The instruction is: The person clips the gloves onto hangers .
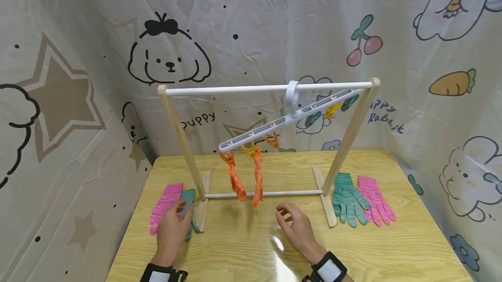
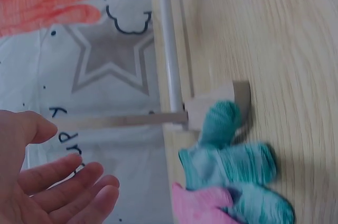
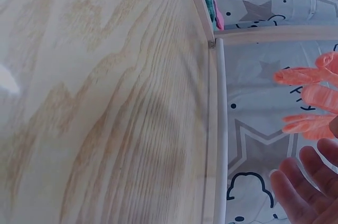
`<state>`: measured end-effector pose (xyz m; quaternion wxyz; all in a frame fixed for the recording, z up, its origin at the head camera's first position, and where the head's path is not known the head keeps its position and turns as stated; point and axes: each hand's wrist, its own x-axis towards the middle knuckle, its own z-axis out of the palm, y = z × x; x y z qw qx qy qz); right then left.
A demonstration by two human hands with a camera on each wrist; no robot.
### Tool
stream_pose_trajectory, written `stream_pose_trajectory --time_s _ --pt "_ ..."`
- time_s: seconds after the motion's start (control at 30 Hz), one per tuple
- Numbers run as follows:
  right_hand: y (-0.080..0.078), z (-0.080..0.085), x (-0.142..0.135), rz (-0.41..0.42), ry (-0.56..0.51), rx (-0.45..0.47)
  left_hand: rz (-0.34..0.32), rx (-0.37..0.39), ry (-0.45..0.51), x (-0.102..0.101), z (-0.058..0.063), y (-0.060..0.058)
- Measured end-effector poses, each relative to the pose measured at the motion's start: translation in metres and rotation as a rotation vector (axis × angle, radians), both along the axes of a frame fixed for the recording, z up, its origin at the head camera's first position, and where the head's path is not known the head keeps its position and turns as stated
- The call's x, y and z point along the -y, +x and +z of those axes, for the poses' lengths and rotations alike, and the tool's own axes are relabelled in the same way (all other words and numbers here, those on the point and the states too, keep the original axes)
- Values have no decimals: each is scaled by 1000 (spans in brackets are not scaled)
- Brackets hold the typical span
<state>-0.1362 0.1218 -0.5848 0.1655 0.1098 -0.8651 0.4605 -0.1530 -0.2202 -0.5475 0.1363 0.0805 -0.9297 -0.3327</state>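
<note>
My left hand (image 1: pixel 172 229) hovers above a pink glove (image 1: pixel 166 203) and a teal glove (image 1: pixel 189 201) on the left; its fingers are loosely bent around nothing. Likewise bare, my right hand (image 1: pixel 296 227) is over the table inside the right foot of the wooden stand (image 1: pixel 328 199), fingers relaxed. Two orange gloves (image 1: pixel 257 177) hang from clips at the low left end of a tilted grey clip hanger (image 1: pixel 259 131). In the right wrist view, the orange gloves (image 3: pixel 317 123) dangle beyond the right hand's fingers.
The hanger's hook (image 1: pixel 292 94) sits on the stand's white top rod (image 1: pixel 227 91). Green and yellow clips (image 1: pixel 332 110) line its raised right end. Right of the stand lie another teal glove (image 1: pixel 348 201) and a pink glove (image 1: pixel 376 199). A lower rod (image 1: pixel 290 193) joins the feet.
</note>
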Motion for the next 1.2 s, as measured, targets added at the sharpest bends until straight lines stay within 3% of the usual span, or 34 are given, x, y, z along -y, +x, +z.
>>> stream_pose_trajectory --time_s 0.2,0.47,0.7,0.9,1.2 --pt "-1 2 5 24 29 -21 43 4 -10 15 -3 -2" --pt "-1 5 17 79 60 -24 77 73 -14 27 -5 -3" --pt "-1 8 29 127 91 -34 70 163 -6 35 -9 -5" --pt "1 10 39 182 116 -10 80 164 -8 41 -15 -7" --pt "7 6 55 290 182 -73 52 198 -35 45 -18 -12"
